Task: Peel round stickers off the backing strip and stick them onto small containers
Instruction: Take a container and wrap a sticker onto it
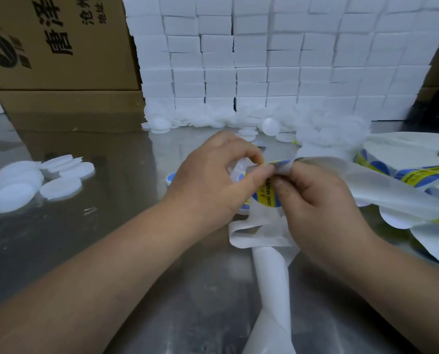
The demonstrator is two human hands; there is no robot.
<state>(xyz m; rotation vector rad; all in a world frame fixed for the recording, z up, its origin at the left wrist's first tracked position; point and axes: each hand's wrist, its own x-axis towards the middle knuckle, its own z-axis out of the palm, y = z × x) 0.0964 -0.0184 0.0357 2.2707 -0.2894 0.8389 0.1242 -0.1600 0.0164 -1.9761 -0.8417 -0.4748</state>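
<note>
View from above of 2 bare hands working at the centre of the frame over a shiny metal counter (98, 175). The left hand (213, 175) pinches the top edge of a round blue-and-yellow sticker (266, 196) between thumb and forefinger, the other fingers curled. The right hand (323, 203) pinches the translucent white backing strip (272, 277) just beside it, likely holding the strip taut so the sticker lifts away cleanly. The strip runs in from the right and trails down to the bottom edge.

A small container (171, 178) with a blue top peeks out at the left hand's wrist, close by, probably for quick labelling. Much of it is hidden, and a pale round shape behind the left fingers cannot be identified. The sticker's print is too blurred to read in full.

White lids (34, 182) lie at middle left. Stacked white boxes (277, 60) and a cardboard box (60, 47) fill the top. More sticker strips (418, 175) are cut off at the right.
</note>
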